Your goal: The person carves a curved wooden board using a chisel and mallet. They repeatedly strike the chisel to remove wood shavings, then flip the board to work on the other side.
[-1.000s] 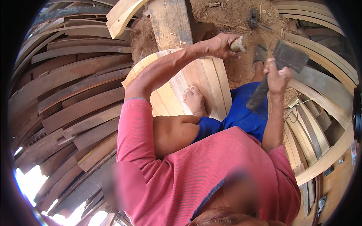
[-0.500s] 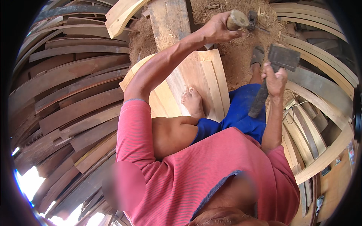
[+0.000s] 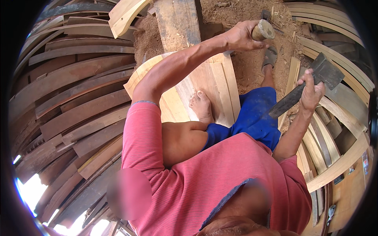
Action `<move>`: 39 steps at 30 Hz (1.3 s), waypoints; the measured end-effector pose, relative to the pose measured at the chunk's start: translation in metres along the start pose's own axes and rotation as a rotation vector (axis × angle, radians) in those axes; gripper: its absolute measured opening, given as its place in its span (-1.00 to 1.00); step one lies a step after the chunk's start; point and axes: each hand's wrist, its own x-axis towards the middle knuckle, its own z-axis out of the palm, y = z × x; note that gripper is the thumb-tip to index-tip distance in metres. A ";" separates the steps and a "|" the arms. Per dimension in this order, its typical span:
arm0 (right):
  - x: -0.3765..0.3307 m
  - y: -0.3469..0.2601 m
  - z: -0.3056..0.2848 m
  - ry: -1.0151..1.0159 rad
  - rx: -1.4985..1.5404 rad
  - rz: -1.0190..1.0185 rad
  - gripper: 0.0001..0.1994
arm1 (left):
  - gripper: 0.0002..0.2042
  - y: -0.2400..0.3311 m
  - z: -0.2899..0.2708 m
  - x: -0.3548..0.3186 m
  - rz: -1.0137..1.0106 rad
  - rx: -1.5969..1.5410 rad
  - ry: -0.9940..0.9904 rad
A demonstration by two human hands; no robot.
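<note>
My left hand (image 3: 242, 37) is closed round the thick wooden handle of a chisel (image 3: 263, 30), whose worn butt end points up to the right. A bit of its blade shows below my wrist, near the board's far right edge. Off to the right, my right hand (image 3: 312, 94) grips a dark wooden mallet (image 3: 328, 72) by its handle, the blocky head raised and apart from the chisel. A pale, shaped wooden board (image 3: 179, 104) lies before me, with my bare foot (image 3: 201, 105) pressed on top of it.
A heavy timber beam (image 3: 177, 23) runs away beyond the board. Sawdust and shavings (image 3: 246, 70) cover the ground. Stacked curved planks (image 3: 86, 82) crowd the left side; paler curved strips (image 3: 334, 47) line the right. Another tool (image 3: 266, 15) lies in the sawdust.
My right hand has swung outward to the right with the mallet, away from the chisel. My left hand has shifted right and slightly nearer, still holding the chisel.
</note>
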 end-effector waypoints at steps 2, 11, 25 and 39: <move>-0.001 -0.006 0.003 0.011 -0.008 -0.033 -0.86 | -0.58 -0.006 0.001 0.001 -0.024 0.005 -0.030; 0.004 0.027 0.038 -0.348 -0.745 -0.050 -0.77 | -0.48 -0.030 0.030 -0.005 -0.038 0.144 -0.249; 0.058 0.214 0.024 -0.473 -0.234 0.638 -0.85 | -0.05 -0.085 -0.138 -0.177 -0.872 0.721 0.110; 0.221 0.433 0.102 -0.581 -0.537 0.718 -0.79 | -0.28 -0.090 -0.104 -0.172 -1.107 0.605 0.223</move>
